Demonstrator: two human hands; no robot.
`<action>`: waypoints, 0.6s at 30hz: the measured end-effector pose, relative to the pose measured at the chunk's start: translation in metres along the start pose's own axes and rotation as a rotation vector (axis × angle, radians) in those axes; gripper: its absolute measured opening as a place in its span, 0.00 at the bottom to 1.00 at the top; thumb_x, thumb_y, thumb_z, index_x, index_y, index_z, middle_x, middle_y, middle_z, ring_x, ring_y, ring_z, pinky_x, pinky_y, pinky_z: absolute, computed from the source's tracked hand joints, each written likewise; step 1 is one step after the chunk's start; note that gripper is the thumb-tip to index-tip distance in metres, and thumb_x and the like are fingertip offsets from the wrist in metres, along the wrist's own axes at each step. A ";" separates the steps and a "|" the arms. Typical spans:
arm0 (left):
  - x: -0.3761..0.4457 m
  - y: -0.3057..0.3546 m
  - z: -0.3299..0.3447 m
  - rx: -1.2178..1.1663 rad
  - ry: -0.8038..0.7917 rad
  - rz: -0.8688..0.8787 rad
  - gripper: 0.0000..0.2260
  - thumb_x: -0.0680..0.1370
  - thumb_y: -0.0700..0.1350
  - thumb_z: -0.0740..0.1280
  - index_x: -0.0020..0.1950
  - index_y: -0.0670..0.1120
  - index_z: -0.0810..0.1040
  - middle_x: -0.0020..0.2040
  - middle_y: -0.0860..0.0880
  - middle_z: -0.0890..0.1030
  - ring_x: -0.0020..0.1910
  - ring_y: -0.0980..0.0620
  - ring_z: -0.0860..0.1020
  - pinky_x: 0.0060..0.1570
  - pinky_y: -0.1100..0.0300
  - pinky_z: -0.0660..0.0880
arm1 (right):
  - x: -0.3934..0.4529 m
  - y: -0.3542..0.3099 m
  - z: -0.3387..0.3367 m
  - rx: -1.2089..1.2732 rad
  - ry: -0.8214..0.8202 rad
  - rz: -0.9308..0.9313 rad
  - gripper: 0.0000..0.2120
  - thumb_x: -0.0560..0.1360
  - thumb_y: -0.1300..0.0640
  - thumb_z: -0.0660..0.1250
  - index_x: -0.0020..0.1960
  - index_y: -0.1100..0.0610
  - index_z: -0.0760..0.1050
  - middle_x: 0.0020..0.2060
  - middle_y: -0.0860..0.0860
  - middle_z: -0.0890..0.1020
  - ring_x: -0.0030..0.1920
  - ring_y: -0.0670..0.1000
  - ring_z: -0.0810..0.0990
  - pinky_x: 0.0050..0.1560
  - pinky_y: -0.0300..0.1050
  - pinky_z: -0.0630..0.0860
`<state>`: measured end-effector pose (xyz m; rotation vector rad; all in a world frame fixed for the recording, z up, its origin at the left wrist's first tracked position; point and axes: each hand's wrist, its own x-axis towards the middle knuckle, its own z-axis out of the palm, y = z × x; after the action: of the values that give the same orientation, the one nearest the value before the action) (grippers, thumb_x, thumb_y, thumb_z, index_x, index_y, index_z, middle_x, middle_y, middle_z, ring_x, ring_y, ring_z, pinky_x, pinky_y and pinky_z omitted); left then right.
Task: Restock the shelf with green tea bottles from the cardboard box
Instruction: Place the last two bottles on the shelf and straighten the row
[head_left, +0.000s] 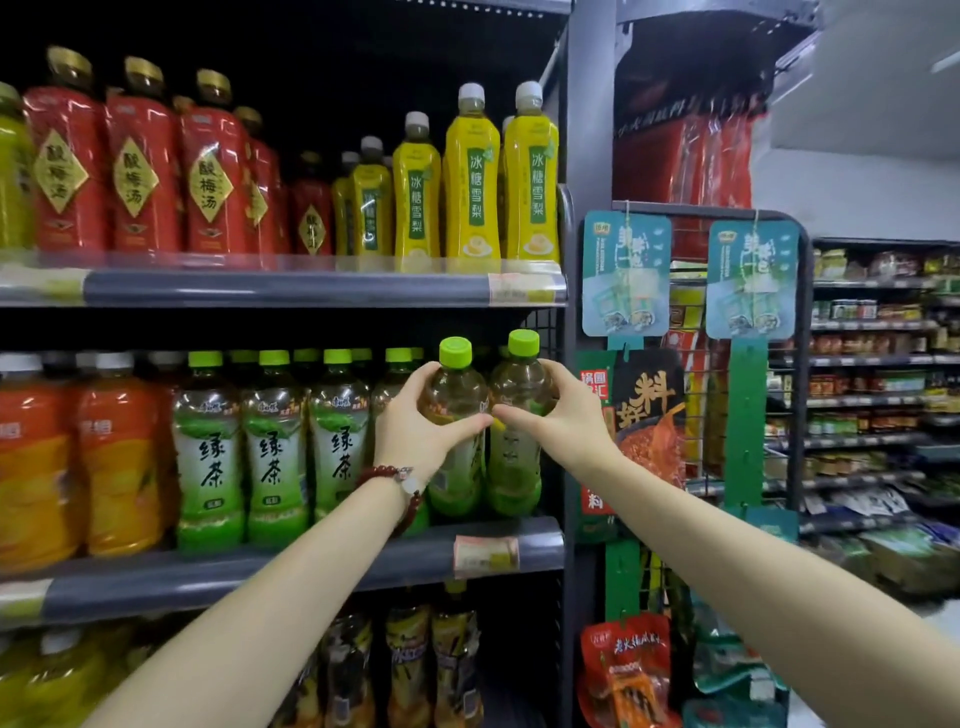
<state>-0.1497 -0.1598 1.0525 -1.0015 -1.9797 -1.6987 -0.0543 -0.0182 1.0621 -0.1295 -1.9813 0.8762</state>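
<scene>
hands grip two green tea bottles at the middle shelf's (291, 577) right end: left hand (415, 421) curls round one bottle (457, 415), right hand (561, 415) round its neighbour (519, 452). more green tea bottles (275, 457) stand leftward.

Two green tea bottles stand upright side by side at the right end of the middle shelf (291, 577). The left bottle (457, 415) and the right bottle (519, 415) have bright green caps and clear tops. More green tea bottles (275, 441) line up left of them.
</scene>
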 end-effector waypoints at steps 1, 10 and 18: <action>0.001 -0.002 0.002 -0.009 -0.011 0.008 0.37 0.64 0.51 0.79 0.70 0.53 0.67 0.68 0.51 0.73 0.67 0.51 0.70 0.61 0.60 0.66 | 0.001 0.005 0.002 0.008 -0.001 0.010 0.30 0.66 0.52 0.78 0.65 0.55 0.72 0.54 0.46 0.82 0.54 0.45 0.80 0.57 0.35 0.74; 0.019 -0.020 0.010 -0.141 -0.162 -0.117 0.37 0.63 0.49 0.80 0.66 0.52 0.65 0.61 0.51 0.74 0.59 0.53 0.74 0.62 0.53 0.73 | 0.020 0.029 0.014 0.086 -0.130 0.253 0.36 0.67 0.47 0.76 0.70 0.52 0.66 0.59 0.49 0.80 0.58 0.49 0.79 0.59 0.44 0.76; -0.009 -0.053 0.036 -0.039 -0.276 -0.203 0.30 0.72 0.50 0.72 0.70 0.48 0.63 0.64 0.49 0.75 0.63 0.49 0.74 0.61 0.59 0.69 | -0.012 0.057 0.035 0.237 -0.267 0.495 0.32 0.73 0.64 0.68 0.74 0.56 0.59 0.65 0.53 0.75 0.62 0.52 0.75 0.62 0.46 0.71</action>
<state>-0.1738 -0.1293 1.0003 -1.1348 -2.2993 -1.7909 -0.0896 0.0005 1.0076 -0.3942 -2.1066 1.5059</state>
